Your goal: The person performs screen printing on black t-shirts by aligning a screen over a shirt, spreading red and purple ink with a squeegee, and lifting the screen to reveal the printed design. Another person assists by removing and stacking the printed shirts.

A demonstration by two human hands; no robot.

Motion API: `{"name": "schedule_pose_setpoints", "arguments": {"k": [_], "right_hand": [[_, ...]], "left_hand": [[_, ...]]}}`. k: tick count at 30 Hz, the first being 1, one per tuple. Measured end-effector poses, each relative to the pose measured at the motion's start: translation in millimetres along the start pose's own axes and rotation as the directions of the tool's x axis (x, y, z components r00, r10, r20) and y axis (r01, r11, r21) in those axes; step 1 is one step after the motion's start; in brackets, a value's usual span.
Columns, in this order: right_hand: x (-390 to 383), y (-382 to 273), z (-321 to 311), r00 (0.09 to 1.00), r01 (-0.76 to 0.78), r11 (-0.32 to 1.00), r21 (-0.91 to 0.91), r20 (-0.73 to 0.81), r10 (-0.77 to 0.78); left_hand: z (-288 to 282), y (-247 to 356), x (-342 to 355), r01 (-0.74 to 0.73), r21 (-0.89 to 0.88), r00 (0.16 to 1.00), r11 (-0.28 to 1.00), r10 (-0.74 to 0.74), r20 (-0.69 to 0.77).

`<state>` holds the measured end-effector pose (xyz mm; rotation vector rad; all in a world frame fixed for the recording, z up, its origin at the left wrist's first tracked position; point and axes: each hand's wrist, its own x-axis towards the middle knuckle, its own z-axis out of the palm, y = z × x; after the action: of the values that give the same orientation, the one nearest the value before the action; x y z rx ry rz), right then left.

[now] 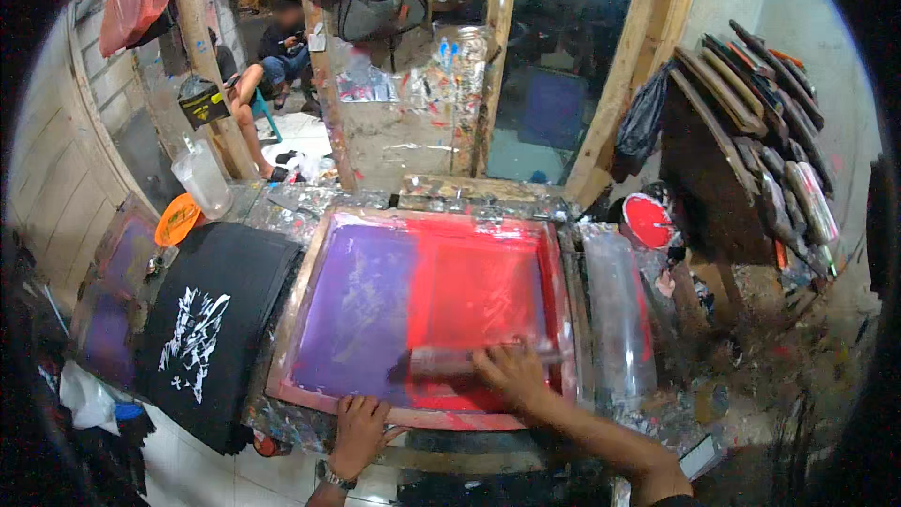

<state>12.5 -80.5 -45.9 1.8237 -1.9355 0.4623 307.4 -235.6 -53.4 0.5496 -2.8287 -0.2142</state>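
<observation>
A screen printing frame lies flat on the bench in front of me. Its mesh is purple on the left, and red ink covers the right half. My right hand grips a squeegee, which lies across the red side near the frame's close edge; the squeegee is a little blurred. With its fingers bent over the near rim, my left hand holds the frame at its lower left. A watch is on the left wrist.
Left of the frame lies a stack of black fabric with a white print. An orange bowl and a clear plastic jug stand behind it. A tub of red ink is at the right, beyond a clear plastic-covered board. Boards lean on the right wall; a person sits outside.
</observation>
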Motion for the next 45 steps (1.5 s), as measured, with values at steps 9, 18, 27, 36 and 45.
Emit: {"name": "schedule_pose_setpoints", "arguments": {"k": [9,18,27,36,45], "right_hand": [[119.0,124.8,74.0,0.993,-0.119,0.978,-0.173,-0.038,0.114],[179.1,182.7,82.0,0.989,-0.132,0.976,-0.175,0.046,0.142],[36.7,-12.0,-2.3,0.750,-0.600,0.724,-0.340,0.075,0.657],[158.1,140.2,71.9,0.940,-0.310,0.946,-0.092,0.120,0.319],[99.4,68.4,29.9,0.917,-0.191,0.976,-0.107,0.334,0.216]], "left_hand": [[-9.9,0.1,-0.4,0.026,-0.067,0.999,0.997,-0.028,-0.033],[-7.5,0.9,-4.2,0.086,-0.130,0.991,0.988,-0.071,0.115],[-18.9,7.0,5.5,0.122,-0.124,0.988,0.985,-0.109,0.113],[-14.9,4.2,8.5,0.089,-0.125,0.994,0.988,-0.080,0.078],[-22.2,-0.8,0.1,0.118,-0.090,0.983,0.989,-0.103,0.154]]}}
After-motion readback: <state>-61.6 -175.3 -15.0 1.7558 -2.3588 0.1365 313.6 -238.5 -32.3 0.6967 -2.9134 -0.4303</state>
